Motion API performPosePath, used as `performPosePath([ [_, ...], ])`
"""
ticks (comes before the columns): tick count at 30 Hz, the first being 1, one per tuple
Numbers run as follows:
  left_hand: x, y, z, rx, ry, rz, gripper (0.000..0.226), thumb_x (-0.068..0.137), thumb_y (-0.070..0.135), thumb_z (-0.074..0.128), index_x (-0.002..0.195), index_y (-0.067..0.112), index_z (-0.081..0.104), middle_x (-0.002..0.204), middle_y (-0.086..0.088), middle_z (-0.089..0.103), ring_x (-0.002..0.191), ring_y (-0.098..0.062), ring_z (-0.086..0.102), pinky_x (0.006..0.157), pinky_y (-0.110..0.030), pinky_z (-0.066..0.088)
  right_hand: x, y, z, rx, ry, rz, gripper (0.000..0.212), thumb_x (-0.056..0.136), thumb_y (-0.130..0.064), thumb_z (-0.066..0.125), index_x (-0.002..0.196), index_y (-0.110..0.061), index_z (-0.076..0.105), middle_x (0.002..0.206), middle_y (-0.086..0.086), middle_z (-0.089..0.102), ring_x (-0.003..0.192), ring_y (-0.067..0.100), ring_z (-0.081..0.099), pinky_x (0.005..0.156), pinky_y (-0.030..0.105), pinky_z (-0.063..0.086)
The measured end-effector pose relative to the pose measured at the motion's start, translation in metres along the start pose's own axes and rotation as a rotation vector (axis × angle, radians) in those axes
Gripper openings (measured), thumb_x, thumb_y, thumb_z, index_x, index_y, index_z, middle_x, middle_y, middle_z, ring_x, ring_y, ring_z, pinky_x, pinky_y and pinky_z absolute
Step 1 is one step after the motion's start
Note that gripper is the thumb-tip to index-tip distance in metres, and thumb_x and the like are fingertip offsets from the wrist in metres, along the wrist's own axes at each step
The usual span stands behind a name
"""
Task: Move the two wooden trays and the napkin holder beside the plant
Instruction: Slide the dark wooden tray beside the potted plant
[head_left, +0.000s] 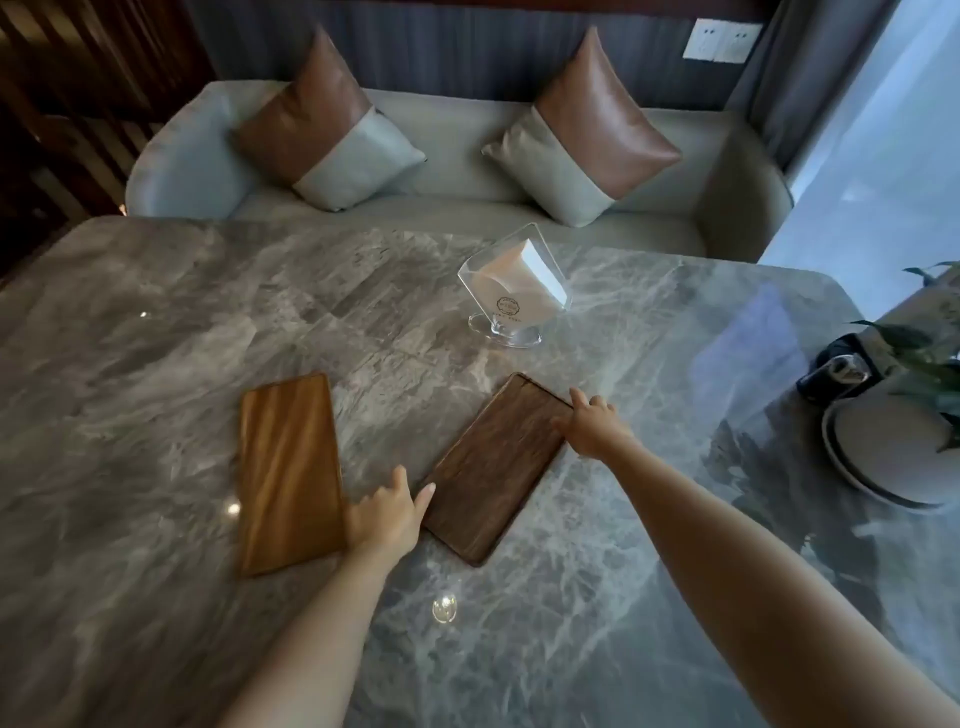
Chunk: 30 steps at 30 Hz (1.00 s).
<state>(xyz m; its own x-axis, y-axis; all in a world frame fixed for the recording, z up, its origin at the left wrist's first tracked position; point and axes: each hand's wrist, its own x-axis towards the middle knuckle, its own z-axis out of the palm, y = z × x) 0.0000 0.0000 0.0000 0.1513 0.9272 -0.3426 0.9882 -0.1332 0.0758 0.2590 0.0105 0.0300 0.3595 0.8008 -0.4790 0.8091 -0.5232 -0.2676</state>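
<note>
Two wooden trays lie flat on the marble table (156, 364). The light tray (288, 473) is on the left, the dark tray (493, 467) lies at an angle on the right. My right hand (592, 426) grips the dark tray's far right edge. My left hand (387, 514) rests between the trays, fingers spread, fingertips touching the dark tray's near left edge. A clear napkin holder (511, 291) with white napkins stands beyond the trays. The plant (924, 358) is at the table's right edge.
A grey round dish (878, 457) sits under the plant, with a dark object (839, 371) just behind it. A grey sofa (457, 135) with two brown and grey cushions runs along the far side of the table.
</note>
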Motion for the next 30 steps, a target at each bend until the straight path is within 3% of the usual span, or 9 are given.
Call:
performPosePath([
  [7,-0.012,0.013,0.018,-0.008,-0.030,-0.036,0.051,0.093,0.054,0.027,0.119,0.011,0.038,0.112,-0.014,0.066,0.098,-0.033,0.065,0.071,-0.036,0.048,0.017,0.009,0.005,0.015,-0.047,-0.001,0.061,0.093,-0.040,0.044,0.141,-0.011,0.022,0.146,0.018,0.030,0.133,0.038,0.027,0.104,0.048,0.033],
  [15,-0.014,0.024,0.019,-0.008,-0.030,-0.093,0.051,0.093,0.051,0.032,0.120,0.009,0.038,0.117,-0.015,0.063,0.103,-0.035,0.062,0.074,-0.039,0.048,0.022,0.013,0.009,-0.007,0.008,-0.069,0.056,0.092,-0.036,0.047,0.136,-0.006,0.029,0.141,0.016,0.034,0.130,0.036,0.031,0.098,0.047,0.039],
  [22,-0.012,0.034,0.018,-0.212,-0.069,-0.252,0.053,0.094,0.047,0.035,0.126,0.005,0.035,0.124,-0.022,0.056,0.109,-0.039,0.057,0.081,-0.042,0.047,0.023,0.008,0.012,0.119,-0.064,-0.022,0.050,0.090,-0.031,0.053,0.127,0.001,0.040,0.140,0.023,0.032,0.124,0.038,0.041,0.102,0.042,0.039],
  [27,-0.008,0.038,0.011,-0.349,-0.101,-0.349,0.052,0.094,0.045,0.038,0.129,0.006,0.035,0.129,-0.024,0.052,0.116,-0.041,0.052,0.089,-0.045,0.044,0.019,0.017,0.006,0.219,-0.097,0.050,0.047,0.090,-0.032,0.055,0.121,0.003,0.047,0.128,0.022,0.048,0.115,0.033,0.049,0.088,0.035,0.044],
  [30,0.000,0.038,0.004,-0.378,-0.148,-0.372,0.056,0.094,0.046,0.036,0.132,0.005,0.034,0.132,-0.024,0.049,0.119,-0.042,0.049,0.097,-0.049,0.042,0.011,0.028,0.003,0.282,-0.106,0.054,0.035,0.090,-0.026,0.056,0.110,0.002,0.053,0.106,0.018,0.057,0.096,0.029,0.056,0.072,0.031,0.042],
])
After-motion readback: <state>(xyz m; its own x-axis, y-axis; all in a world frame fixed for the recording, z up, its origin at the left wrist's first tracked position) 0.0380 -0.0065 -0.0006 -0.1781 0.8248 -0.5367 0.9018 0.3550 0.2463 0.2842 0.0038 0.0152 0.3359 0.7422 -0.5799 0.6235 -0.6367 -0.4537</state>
